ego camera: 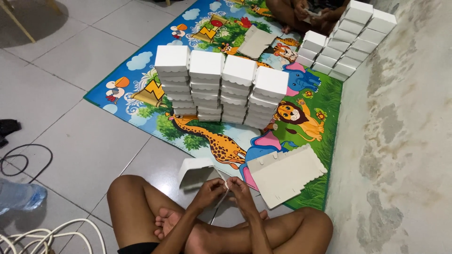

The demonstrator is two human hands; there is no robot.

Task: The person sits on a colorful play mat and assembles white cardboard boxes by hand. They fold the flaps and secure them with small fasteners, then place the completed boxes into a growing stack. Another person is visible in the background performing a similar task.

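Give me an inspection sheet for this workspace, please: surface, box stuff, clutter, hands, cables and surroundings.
Surface: tiled floor, partly covered by an animal play mat.
Job's things: half-folded box; flat blanks beside it; four stacks of finished boxes.
Clutter: plastic bottle at the left edge.
Hands: left hand and right hand pinch the half-folded box between them.
Cables: black cable; white cables.
Surroundings: worn wall; another person with more boxes.

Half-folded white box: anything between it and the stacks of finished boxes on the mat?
Nothing visible. Both hands, left hand and right hand, hold the half-folded box; only bare mat lies before the stacks. Flat blanks sit off right.
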